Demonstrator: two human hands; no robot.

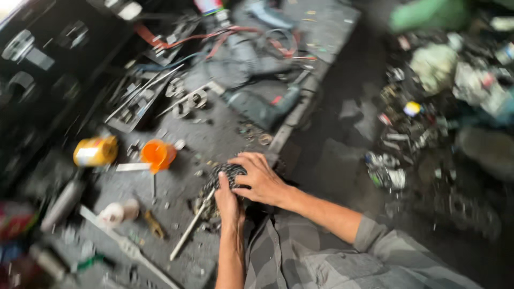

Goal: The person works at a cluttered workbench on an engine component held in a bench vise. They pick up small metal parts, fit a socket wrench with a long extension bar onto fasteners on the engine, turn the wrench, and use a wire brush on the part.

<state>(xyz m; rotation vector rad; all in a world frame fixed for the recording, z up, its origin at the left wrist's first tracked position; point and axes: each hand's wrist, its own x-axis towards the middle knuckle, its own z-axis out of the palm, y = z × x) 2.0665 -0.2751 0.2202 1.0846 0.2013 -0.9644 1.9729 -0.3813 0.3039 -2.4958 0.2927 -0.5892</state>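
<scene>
Yellow white-labelled can [95, 151] left; red-and-white labelled container [209, 6] at top edge

The funnel [158, 154] is bright orange. The can [96, 151] is yellow with a white label. The chain [225, 176] is black and shiny grey. The shirt [321, 257] has grey checks. The wires [214, 40] are red. The bench [214, 134] is dark grey.

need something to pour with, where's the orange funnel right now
In the head view the orange funnel sits on the grey workbench, left of both hands, just right of the yellow can lying on its side.
</scene>
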